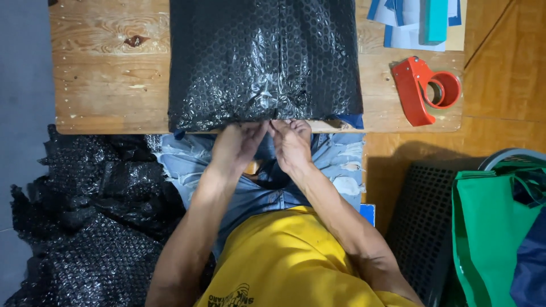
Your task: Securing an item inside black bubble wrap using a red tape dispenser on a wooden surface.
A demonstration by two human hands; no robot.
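Nearest, yellow shirt [284,256] and torn jeans [256,187] | left hand [239,142] and right hand [291,142] side by side, fingertips apparently pinching the near edge of the black bubble-wrap parcel [264,62] | parcel lies on the wooden table [108,74] | farther right, red tape dispenser [424,88]

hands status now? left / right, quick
Left hand: closed, pinching the near edge of the black bubble-wrap parcel.
Right hand: closed, fingers pinching the same edge, right beside the left.
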